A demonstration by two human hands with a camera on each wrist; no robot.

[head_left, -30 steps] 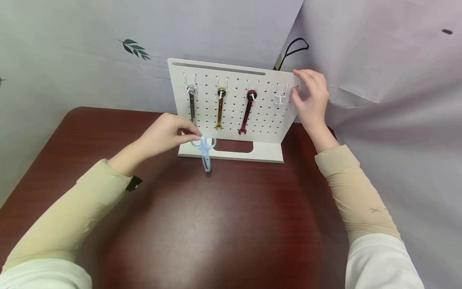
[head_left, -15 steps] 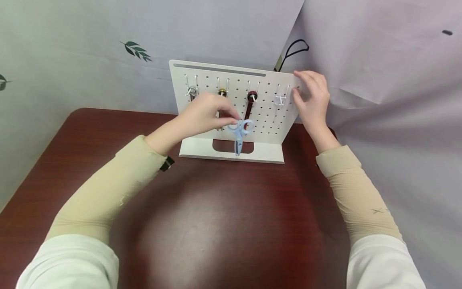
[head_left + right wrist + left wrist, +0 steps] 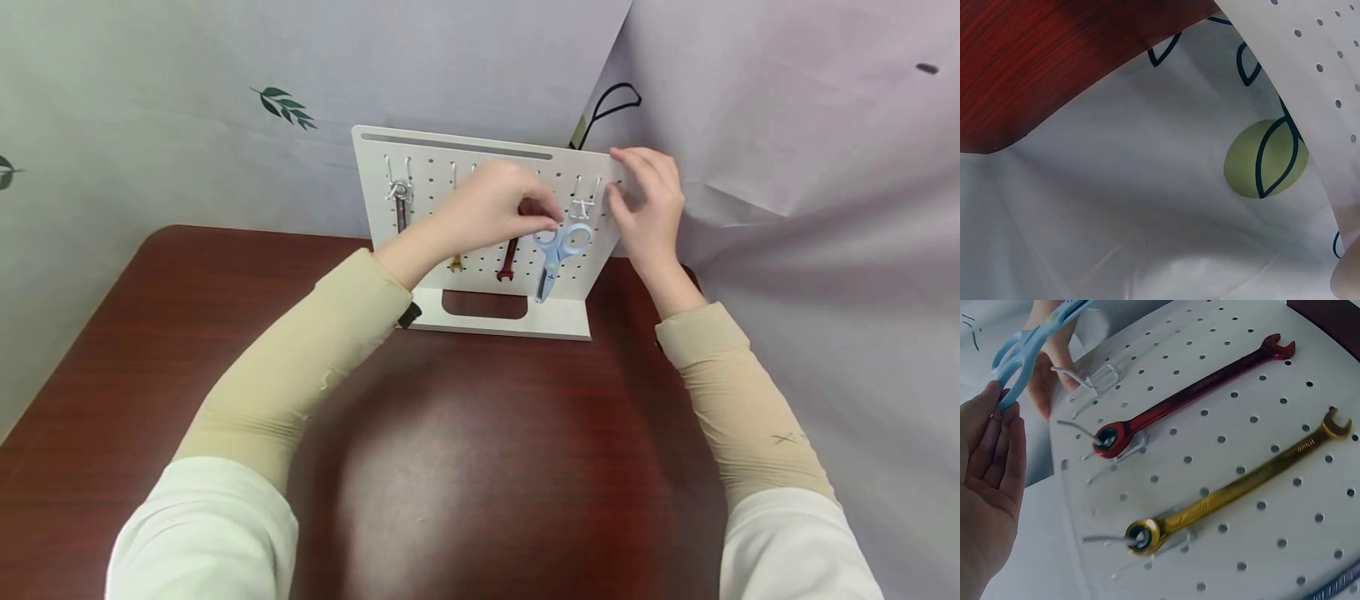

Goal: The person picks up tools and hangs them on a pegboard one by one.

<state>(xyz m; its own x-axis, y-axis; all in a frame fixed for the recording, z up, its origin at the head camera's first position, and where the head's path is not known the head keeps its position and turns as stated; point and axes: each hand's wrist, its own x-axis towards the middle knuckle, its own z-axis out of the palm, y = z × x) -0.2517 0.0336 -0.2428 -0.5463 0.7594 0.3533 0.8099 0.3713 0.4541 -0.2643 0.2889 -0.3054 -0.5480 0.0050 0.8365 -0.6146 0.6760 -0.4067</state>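
Note:
My left hand (image 3: 498, 204) pinches one finger loop of pale blue scissors (image 3: 551, 262), whose blades point down in front of the white pegboard (image 3: 381, 225). An unoccupied wire hook (image 3: 1102, 380) sticks out at the board's right, close above the scissors in the head view. With thumb and fingers my right hand (image 3: 651, 196) holds the board's upper right edge. A red wrench (image 3: 1191, 395) and a gold wrench (image 3: 1241, 485) hang by their ring ends on hooks. The dark silver wrench (image 3: 401, 208) hangs at the far left.
The board's flat base (image 3: 558, 323) stands on a dark red-brown table (image 3: 465, 467). Pale cloth (image 3: 810, 250) hangs behind and to the right. A black loop strap (image 3: 618, 107) shows behind the board's top edge.
My left hand has carried the scissors rightward and up across the board, from near the silver wrench to just below the unoccupied hook. My right hand has stayed at the board's edge.

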